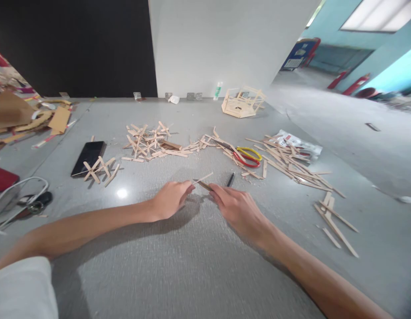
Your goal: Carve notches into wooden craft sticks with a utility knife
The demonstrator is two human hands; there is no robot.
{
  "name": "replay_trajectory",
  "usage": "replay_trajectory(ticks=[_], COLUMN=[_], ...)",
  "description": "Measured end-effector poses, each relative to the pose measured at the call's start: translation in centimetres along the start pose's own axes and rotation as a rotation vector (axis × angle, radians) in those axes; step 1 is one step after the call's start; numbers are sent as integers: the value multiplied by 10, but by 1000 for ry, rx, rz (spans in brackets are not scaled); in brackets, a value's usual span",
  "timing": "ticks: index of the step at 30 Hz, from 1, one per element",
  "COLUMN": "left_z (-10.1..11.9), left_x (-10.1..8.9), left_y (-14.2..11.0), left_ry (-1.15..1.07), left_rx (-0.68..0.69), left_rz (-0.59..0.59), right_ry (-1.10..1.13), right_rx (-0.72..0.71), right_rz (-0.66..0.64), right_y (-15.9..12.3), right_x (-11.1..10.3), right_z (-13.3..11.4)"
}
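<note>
My left hand (172, 199) pinches a thin pale wooden stick (205, 177), whose free end points up and to the right. Across from it, my right hand (238, 206) is closed on a narrow brownish strip with a dark pointed tip (203, 184); its exact kind is unclear. That tip reaches close to the stick at my left fingertips. Whether they touch I cannot tell. A black pen-like object (231, 179) lies just beyond my right hand. Scissors with red and yellow handles (248, 157) rest further back among loose sticks.
Loose wooden sticks form piles at centre (145, 141) and right (292, 161). A hexagonal stick frame (240, 106) stands at the back near a glue tube (218, 91). Left are a black phone (87, 157), small stick crosses (98, 169), a white cable (19, 184) and cardboard (11, 110).
</note>
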State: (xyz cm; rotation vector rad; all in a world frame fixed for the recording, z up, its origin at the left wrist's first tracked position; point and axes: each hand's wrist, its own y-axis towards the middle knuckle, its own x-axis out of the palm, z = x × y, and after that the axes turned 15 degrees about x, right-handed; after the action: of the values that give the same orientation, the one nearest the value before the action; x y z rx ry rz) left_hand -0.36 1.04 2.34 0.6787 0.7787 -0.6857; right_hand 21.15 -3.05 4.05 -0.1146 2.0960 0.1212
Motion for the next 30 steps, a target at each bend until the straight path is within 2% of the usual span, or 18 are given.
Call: replay_trajectory(ticks=[2, 3, 5, 7, 9, 11, 17, 20, 23, 24, 26, 30], left_z=[-1, -1, 1, 2, 3, 1, -13, -15, -10, -8, -4, -1], left_x=[2, 4, 8, 11, 14, 16, 17, 15, 8, 5, -2, -12], left_y=[-2, -2, -4, -4, -4, -4, -4, -3, 0, 1, 5, 12], left_ry=[-6, 1, 46, 101, 143, 181, 413, 462, 428, 395, 310, 128], left_rx=[25, 32, 26, -8, -47, -46, 111, 158, 109, 80, 9, 5], left_rz=[-9, -13, -10, 0, 10, 13, 24, 3, -6, -4, 8, -2], right_ry=[145, 268, 566, 876, 1131, 1238, 1156, 1219, 1247, 1241, 1210, 1061], right_rx=[41, 99, 259, 421, 529, 582, 554, 570, 563, 553, 512, 464], right_rz=[-144, -275, -565, -736, -643, -605, -704, -563, -424, -436, -550, -923], right_y=[5, 7, 6, 1, -7, -13, -9, -15, -18, -16, -4, 26], right_x=[-7, -9, -8, 0, 9, 14, 4, 17, 33, 33, 25, -6], right_z=[4, 4, 0, -10, -21, -29, -26, -36, -44, -42, -30, 11])
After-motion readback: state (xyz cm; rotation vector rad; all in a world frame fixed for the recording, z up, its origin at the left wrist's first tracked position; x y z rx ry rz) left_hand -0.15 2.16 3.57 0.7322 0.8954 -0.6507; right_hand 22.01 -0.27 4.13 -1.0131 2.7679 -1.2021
